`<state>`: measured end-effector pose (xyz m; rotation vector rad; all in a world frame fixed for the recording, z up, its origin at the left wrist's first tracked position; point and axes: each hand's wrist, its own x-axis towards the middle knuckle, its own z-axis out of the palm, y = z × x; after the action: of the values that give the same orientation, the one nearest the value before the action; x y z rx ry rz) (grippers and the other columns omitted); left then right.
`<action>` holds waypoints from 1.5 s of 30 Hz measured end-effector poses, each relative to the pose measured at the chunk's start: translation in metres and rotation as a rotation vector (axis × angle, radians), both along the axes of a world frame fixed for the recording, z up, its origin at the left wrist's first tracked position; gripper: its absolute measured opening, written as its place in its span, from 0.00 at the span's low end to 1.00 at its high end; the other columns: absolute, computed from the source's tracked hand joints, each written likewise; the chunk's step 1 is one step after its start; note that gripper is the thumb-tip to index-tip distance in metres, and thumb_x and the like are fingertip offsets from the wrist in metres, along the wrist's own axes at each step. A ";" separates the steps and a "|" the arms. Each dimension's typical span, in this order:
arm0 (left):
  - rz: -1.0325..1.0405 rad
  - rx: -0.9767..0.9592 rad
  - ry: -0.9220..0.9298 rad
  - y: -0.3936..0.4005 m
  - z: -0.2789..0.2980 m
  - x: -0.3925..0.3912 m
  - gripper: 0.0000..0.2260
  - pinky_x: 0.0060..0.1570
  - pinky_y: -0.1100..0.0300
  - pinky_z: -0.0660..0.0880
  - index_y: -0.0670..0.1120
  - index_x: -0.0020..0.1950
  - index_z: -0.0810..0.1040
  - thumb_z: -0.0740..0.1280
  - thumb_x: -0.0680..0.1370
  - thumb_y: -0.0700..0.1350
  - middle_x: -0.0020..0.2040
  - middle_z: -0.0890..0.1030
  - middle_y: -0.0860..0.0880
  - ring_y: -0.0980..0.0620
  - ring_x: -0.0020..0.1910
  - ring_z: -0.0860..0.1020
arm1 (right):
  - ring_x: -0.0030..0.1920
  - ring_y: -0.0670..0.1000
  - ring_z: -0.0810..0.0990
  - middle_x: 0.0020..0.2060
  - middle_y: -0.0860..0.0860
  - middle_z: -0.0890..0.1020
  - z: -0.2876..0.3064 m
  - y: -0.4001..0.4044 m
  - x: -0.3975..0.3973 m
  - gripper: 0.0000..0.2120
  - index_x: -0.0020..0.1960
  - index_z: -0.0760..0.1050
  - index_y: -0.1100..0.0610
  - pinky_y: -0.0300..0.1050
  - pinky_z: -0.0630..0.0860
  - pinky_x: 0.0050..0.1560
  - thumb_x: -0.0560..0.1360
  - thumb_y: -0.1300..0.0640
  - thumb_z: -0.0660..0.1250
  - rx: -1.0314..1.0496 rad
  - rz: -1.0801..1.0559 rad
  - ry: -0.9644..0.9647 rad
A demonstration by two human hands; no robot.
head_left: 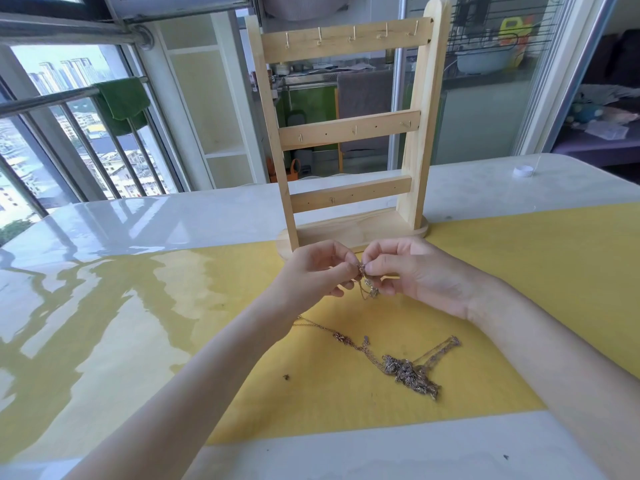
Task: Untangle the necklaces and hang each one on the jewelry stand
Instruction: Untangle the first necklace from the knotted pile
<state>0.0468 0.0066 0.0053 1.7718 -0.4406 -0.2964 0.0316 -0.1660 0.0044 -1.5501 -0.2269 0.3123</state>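
Necklaces [410, 370] lie tangled below both hands; left hand [311, 271] and right hand [408, 271] pinch one chain [367, 285]; jewelry stand [346, 126] beyond them holds nothing.

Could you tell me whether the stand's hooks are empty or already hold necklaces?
Empty: no chain hangs from any hook on the stand; the tangle lies on the table.

left hand [313, 270], right hand [403, 268] pinch chain [363, 277] | tangled necklaces [408, 370] apparently on table [138, 237]
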 end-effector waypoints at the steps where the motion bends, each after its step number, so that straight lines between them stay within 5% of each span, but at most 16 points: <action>1: -0.014 0.008 -0.018 0.001 0.001 0.000 0.07 0.40 0.65 0.75 0.46 0.41 0.76 0.65 0.78 0.36 0.34 0.79 0.55 0.59 0.34 0.76 | 0.32 0.47 0.72 0.31 0.50 0.75 0.000 0.000 0.001 0.03 0.39 0.74 0.60 0.36 0.67 0.31 0.70 0.64 0.68 0.029 0.018 0.023; 7: -0.037 0.054 -0.155 0.004 0.004 0.001 0.05 0.40 0.66 0.74 0.47 0.40 0.79 0.69 0.76 0.40 0.36 0.79 0.56 0.57 0.37 0.77 | 0.33 0.47 0.71 0.31 0.51 0.74 -0.001 -0.003 0.001 0.04 0.41 0.75 0.60 0.38 0.66 0.31 0.73 0.66 0.67 -0.011 0.033 0.015; 13: -0.057 0.233 -0.339 0.007 0.006 0.004 0.04 0.38 0.71 0.70 0.48 0.39 0.81 0.72 0.73 0.41 0.32 0.79 0.58 0.63 0.32 0.74 | 0.29 0.43 0.70 0.31 0.48 0.74 0.006 -0.001 -0.003 0.07 0.39 0.75 0.58 0.36 0.67 0.33 0.74 0.66 0.67 -0.292 0.004 -0.107; 20: -0.048 0.400 -0.450 0.002 0.001 -0.001 0.10 0.36 0.72 0.70 0.52 0.35 0.76 0.69 0.72 0.37 0.32 0.78 0.57 0.62 0.33 0.75 | 0.35 0.43 0.74 0.34 0.49 0.79 0.012 0.004 -0.004 0.07 0.37 0.77 0.58 0.35 0.71 0.41 0.71 0.66 0.69 -0.569 0.005 -0.256; 25: 0.013 0.269 -0.411 -0.001 -0.004 -0.002 0.08 0.38 0.64 0.74 0.47 0.35 0.76 0.68 0.72 0.37 0.32 0.78 0.53 0.59 0.32 0.75 | 0.31 0.45 0.70 0.32 0.51 0.73 0.007 0.002 -0.003 0.08 0.37 0.75 0.58 0.36 0.66 0.33 0.74 0.67 0.66 -0.278 -0.003 -0.042; 29: 0.031 0.139 -0.324 -0.003 -0.006 -0.002 0.10 0.36 0.70 0.70 0.47 0.34 0.76 0.66 0.73 0.34 0.29 0.77 0.58 0.61 0.32 0.74 | 0.33 0.47 0.68 0.30 0.50 0.72 0.003 0.003 -0.001 0.09 0.37 0.74 0.60 0.38 0.63 0.31 0.74 0.69 0.63 -0.053 0.000 0.055; 36: -0.035 0.000 -0.289 0.006 0.003 0.002 0.07 0.42 0.66 0.73 0.45 0.41 0.75 0.67 0.76 0.34 0.37 0.78 0.53 0.59 0.36 0.75 | 0.33 0.47 0.69 0.30 0.51 0.72 0.002 0.002 -0.001 0.07 0.39 0.73 0.61 0.37 0.64 0.30 0.75 0.68 0.63 -0.021 0.005 0.052; 41: -0.084 0.088 -0.371 0.005 0.001 0.004 0.09 0.45 0.56 0.77 0.45 0.45 0.74 0.69 0.74 0.33 0.38 0.80 0.53 0.54 0.39 0.77 | 0.33 0.48 0.68 0.31 0.52 0.72 0.001 0.002 0.000 0.06 0.39 0.74 0.62 0.37 0.63 0.29 0.74 0.69 0.63 -0.054 -0.010 0.045; 45: -0.070 0.088 -0.349 0.004 0.000 0.004 0.12 0.41 0.62 0.74 0.47 0.46 0.72 0.70 0.72 0.32 0.35 0.79 0.56 0.56 0.35 0.73 | 0.31 0.47 0.69 0.29 0.51 0.73 -0.001 0.003 0.001 0.07 0.39 0.75 0.62 0.38 0.64 0.30 0.74 0.69 0.65 -0.079 -0.025 0.022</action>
<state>0.0511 0.0105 0.0054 1.9024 -0.7489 -0.0536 0.0325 -0.1635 0.0037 -1.6254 -0.1796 0.3215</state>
